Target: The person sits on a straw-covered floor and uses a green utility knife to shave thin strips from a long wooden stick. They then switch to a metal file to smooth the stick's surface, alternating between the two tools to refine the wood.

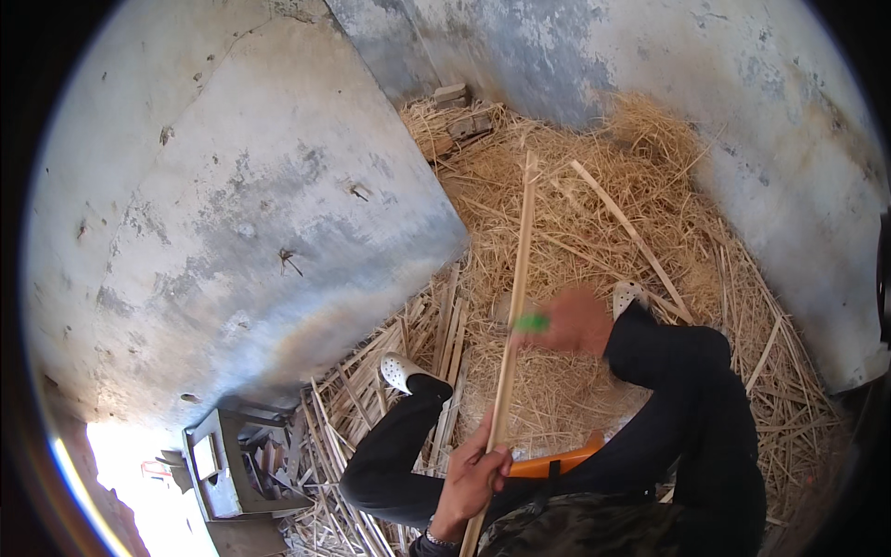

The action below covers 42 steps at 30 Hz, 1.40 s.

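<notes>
A long, pale split-bamboo strip (522,251) stands slanted in front of me, reaching from my lap toward the far straw. My left hand (471,478) is closed around its lower part. Farther up, my right hand (571,320) is beside the strip, curled and blurred by motion. A small green object (532,323) shows at the strip side of that hand; its kind is too smeared to tell. Across my lap lies an orange, curved piece (557,461) with a black strap around it.
Straw-like shavings (594,213) cover the floor, with a loose strip (631,232) on them. Bamboo strips (450,325) lie by my white shoe (401,371). A weathered wall (278,204) stands at left, a wooden cabinet (227,464) at lower left, bricks (452,94) at the back.
</notes>
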Each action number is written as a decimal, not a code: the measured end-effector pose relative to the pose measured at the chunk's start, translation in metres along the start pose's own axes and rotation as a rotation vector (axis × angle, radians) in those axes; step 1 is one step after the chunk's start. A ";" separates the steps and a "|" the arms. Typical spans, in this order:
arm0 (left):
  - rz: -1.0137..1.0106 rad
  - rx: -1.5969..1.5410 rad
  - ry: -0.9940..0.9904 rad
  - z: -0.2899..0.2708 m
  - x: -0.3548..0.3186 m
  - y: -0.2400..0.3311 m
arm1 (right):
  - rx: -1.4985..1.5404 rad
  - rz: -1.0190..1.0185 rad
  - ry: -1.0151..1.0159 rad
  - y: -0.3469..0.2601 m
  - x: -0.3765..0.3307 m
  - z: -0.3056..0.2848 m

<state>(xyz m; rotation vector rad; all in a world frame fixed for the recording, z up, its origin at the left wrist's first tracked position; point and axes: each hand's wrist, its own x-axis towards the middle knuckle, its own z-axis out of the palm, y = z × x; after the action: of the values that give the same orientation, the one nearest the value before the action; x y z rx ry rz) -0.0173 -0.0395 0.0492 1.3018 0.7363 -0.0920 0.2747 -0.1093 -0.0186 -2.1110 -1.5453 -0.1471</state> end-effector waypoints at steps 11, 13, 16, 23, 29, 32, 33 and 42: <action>0.106 0.174 0.033 0.006 -0.002 0.013 | -0.074 0.194 0.079 0.041 0.019 0.016; 0.081 0.138 0.011 0.005 -0.005 0.009 | -0.070 0.346 0.069 0.063 0.019 0.014; 0.070 0.054 -0.007 0.002 -0.004 0.001 | 0.021 0.307 0.065 0.054 0.017 0.004; 0.027 0.081 -0.038 0.005 -0.019 0.009 | 0.019 0.278 0.097 0.054 0.022 -0.001; 0.031 0.126 -0.157 0.020 -0.022 0.004 | -0.112 0.613 0.241 0.152 0.030 -0.038; -0.003 0.031 -0.165 0.014 -0.013 -0.002 | -0.008 0.690 0.142 0.156 0.023 -0.031; -0.023 -0.015 -0.155 0.008 -0.010 -0.005 | 0.027 0.676 0.103 0.140 0.025 -0.027; 0.184 -0.284 -0.086 -0.011 0.004 -0.003 | 0.035 0.045 -0.175 -0.032 -0.013 -0.014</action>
<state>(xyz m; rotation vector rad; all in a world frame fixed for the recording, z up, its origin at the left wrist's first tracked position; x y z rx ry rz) -0.0203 -0.0291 0.0431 1.0806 0.5313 0.1017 0.2437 -0.1197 -0.0010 -2.1782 -1.5841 0.0827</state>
